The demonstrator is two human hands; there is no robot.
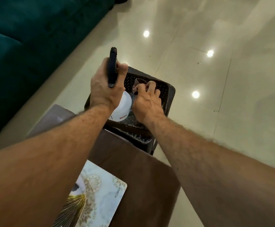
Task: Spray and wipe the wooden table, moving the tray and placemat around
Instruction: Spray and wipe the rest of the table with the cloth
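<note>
My left hand [106,89] is wrapped around the black trigger head of the spray bottle [122,107], fingers curled over the neck, thumb side toward me. The black nozzle sticks up past my knuckles, and the bottle's white body hangs just below my wrist, with a small red label low on its side.

Just beside it, my right hand [147,100] reaches down with fingers bent, pinching a dark reddish cloth [139,84] at its fingertips. The two hands are close, almost side by side, the white bottle body between them.

Both hands are over a dark brown plastic stool [169,99] with a perforated top, which stands on the floor past the far end of the surface. Crinkled clear plastic shows under my right wrist, though I cannot tell what it belongs to.

Nearer to me, beneath my forearms, is the wooden surface [138,181], dark brown. On it, under my left forearm and well behind that hand, lies the placemat [100,199], pale blue with gold floral print and the word KUBER near its edge. A grey-mauve panel [51,118] sits at the surface's far left end, below my left forearm.

Beyond my left hand is a dark teal sofa [19,38]. Beyond my right hand, the glossy cream tiled floor [231,112] reflects three round ceiling lights.
</note>
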